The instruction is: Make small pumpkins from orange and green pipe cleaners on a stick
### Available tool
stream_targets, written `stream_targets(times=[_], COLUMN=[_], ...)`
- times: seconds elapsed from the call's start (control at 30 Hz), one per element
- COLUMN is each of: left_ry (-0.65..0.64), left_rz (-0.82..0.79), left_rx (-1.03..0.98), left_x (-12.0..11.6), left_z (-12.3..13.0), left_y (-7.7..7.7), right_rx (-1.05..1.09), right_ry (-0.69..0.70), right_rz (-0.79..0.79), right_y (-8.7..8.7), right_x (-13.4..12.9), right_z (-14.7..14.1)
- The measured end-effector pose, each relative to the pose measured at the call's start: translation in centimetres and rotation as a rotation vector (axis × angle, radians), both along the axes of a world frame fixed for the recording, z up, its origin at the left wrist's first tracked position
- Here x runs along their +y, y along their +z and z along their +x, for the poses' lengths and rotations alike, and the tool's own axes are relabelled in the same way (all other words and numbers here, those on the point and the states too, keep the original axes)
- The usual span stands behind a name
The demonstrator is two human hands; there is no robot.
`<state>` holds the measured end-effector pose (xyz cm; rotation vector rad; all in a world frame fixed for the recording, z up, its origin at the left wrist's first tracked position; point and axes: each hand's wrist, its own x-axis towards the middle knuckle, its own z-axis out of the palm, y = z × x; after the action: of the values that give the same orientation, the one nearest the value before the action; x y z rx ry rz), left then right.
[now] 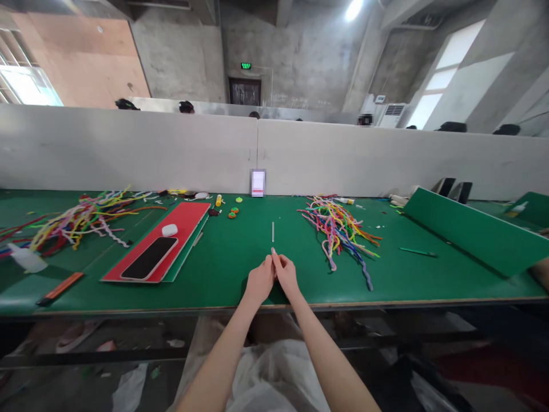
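My left hand (260, 281) and my right hand (286, 276) meet above the front of the green table, fingertips pressed together. The fingers of both are closed in a pinch. Anything between them is hidden or too small to make out. Just beyond the fingertips a thin grey strip (273, 232) lies lengthwise on the table, apart from the hands. To the right of my hands spreads a loose pile of colourful pipe cleaners (332, 226).
On the left, a black-screened phone (150, 258) and a white case (170, 230) rest on a red board (189, 220). Another pipe-cleaner heap (92, 220), a white bottle (28, 258) and an orange-black cutter (60, 288) lie farther left. A green panel (476, 234) stands at right.
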<state>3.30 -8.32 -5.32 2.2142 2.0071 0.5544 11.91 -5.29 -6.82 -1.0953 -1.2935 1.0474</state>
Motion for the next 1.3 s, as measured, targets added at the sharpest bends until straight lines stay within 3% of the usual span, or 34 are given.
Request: stream_targets(times=[0.63, 1.3], left_ry=[-0.095, -0.065], left_rz=[0.004, -0.001], left_rx=[0.11, 0.018], left_x=[-0.22, -0.28], left_z=[0.17, 0.05], left_y=[-0.03, 0.13], right_rx=[0.013, 0.044], right_ry=[-0.063, 0.003], right_rz=[-0.028, -0.095], right_y=[-0.52, -0.2], right_x=[0.45, 0.36], right_z=[0.18, 0.28])
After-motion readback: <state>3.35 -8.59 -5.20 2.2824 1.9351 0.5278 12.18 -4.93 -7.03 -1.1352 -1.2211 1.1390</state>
